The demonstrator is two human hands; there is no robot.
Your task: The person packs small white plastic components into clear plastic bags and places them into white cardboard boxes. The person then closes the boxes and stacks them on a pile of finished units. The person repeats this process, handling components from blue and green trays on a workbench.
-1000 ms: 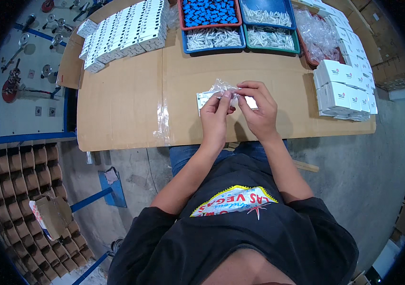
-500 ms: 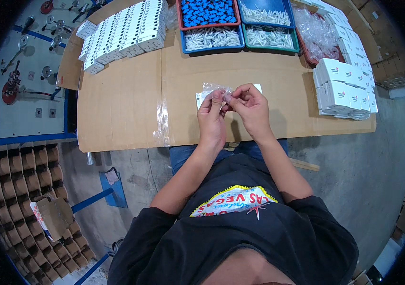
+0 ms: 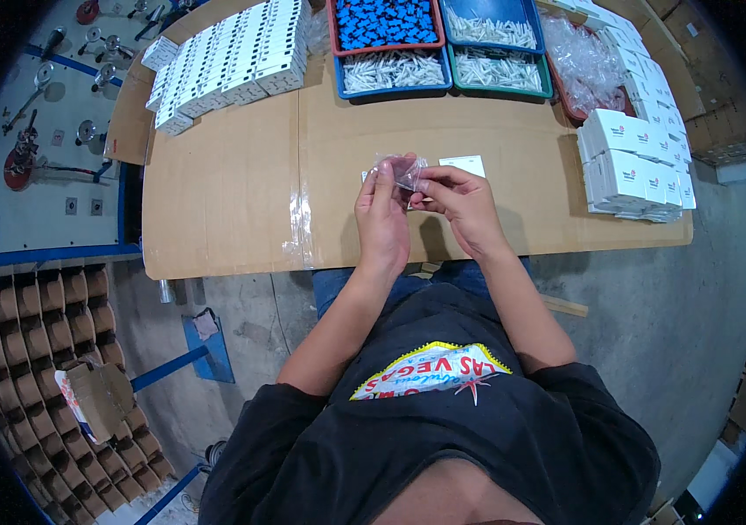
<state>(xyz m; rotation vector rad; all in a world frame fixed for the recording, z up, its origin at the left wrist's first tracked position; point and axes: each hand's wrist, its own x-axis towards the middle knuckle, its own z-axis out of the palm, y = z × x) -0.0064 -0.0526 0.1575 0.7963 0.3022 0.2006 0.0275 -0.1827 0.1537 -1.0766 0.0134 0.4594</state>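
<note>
Between my two hands, above the near middle of the cardboard-covered table (image 3: pixel 233 192), is a small clear plastic bag (image 3: pixel 407 172). My left hand (image 3: pixel 382 214) grips its left side, thumb laid along it. The fingers and thumb of my right hand (image 3: pixel 465 203) pinch its right edge. Whether anything lies inside the bag I cannot tell. Just beyond my right hand a flat white box or card (image 3: pixel 463 164) rests on the cardboard, partly covered by the hand. Another white edge shows beside my left fingers, mostly hidden.
Rows of white boxes (image 3: pixel 228 66) stand at the far left, more white boxes (image 3: pixel 626 166) at the right. Along the back are a red tray (image 3: pixel 331 26) of blue parts, blue and green trays (image 3: pixel 551 86) of white pieces, and a heap of clear bags (image 3: pixel 584 70).
My hands have spread slightly apart, and more of the clear bag shows stretched between them. My right hand has shifted a little lower, uncovering more of the white box or card.
</note>
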